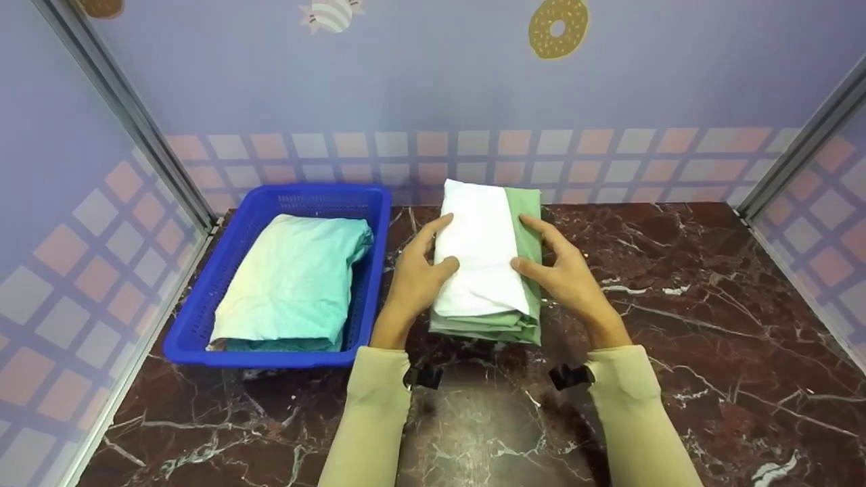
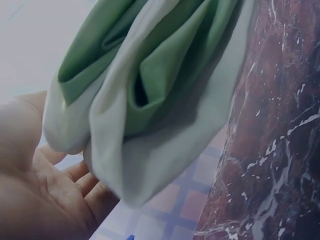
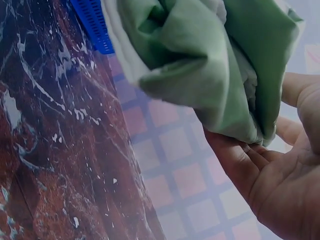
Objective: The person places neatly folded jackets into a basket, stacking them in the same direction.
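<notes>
A folded white and green cloth point(image 1: 479, 250), several layers thick, is held between both hands in the middle of the head view. My left hand point(image 1: 418, 274) grips its left side, the thumb lying on the white top. On the opposite side, my right hand point(image 1: 560, 267) holds the green edge with its thumb on top. Loose folds of the cloth point(image 2: 165, 100) show at the near end in the left wrist view, with fingers beneath them. In the right wrist view, fingers point(image 3: 232, 160) also reach under the cloth point(image 3: 200, 85).
To the left stands a blue plastic basket point(image 1: 177, 338) holding a folded turquoise and cream cloth point(image 1: 287, 281). Both rest on a dark red marbled table point(image 1: 676, 379). A patterned wall point(image 1: 433, 88) closes off the back, with side panels left and right.
</notes>
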`<state>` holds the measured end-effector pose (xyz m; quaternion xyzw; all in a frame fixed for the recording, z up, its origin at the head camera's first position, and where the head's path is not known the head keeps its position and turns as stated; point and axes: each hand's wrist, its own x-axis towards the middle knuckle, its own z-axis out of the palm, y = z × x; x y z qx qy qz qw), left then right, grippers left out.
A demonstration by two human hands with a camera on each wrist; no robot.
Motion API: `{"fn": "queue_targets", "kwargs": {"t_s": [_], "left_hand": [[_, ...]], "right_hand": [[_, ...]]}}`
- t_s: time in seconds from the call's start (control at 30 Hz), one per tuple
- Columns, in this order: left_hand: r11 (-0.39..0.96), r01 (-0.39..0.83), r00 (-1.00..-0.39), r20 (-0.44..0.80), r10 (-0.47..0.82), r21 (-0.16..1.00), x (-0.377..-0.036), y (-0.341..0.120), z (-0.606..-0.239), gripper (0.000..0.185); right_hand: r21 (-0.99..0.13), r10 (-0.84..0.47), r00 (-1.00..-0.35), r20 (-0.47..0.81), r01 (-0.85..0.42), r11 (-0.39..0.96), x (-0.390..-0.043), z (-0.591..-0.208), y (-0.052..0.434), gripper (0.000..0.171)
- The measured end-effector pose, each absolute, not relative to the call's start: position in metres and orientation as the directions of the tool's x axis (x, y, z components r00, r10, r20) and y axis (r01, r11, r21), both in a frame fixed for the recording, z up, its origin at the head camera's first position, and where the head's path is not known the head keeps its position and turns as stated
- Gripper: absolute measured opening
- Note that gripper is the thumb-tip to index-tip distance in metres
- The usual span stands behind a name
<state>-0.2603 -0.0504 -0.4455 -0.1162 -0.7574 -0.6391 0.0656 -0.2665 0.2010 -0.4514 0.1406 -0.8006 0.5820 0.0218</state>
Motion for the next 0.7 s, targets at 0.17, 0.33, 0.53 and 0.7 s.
{"fn": "queue_targets", "kwargs": {"t_s": [0.17, 0.33, 0.53, 0.7], "left_hand": [[0.149, 0.290, -0.956, 0.277, 0.098, 0.945, -0.258, -0.053, -0.439, 0.070], [0.141, 0.322, -0.945, 0.308, 0.113, 0.936, -0.255, -0.056, -0.434, 0.070], [0.191, 0.299, -0.952, 0.278, 0.130, 0.935, -0.248, -0.069, -0.433, 0.069], [0.190, 0.283, -0.956, 0.261, 0.133, 0.940, -0.242, -0.085, -0.431, 0.070]], "right_hand": [[-0.929, -0.198, -0.960, 0.200, -0.250, 0.274, -0.266, -0.449, 0.199, 0.074], [-0.932, -0.192, -0.959, 0.208, -0.254, 0.260, -0.265, -0.445, 0.198, 0.074], [-0.915, -0.193, -0.953, 0.233, -0.282, 0.288, -0.258, -0.444, 0.189, 0.075], [-0.926, -0.225, -0.945, 0.239, -0.291, 0.241, -0.253, -0.443, 0.175, 0.077]]}}
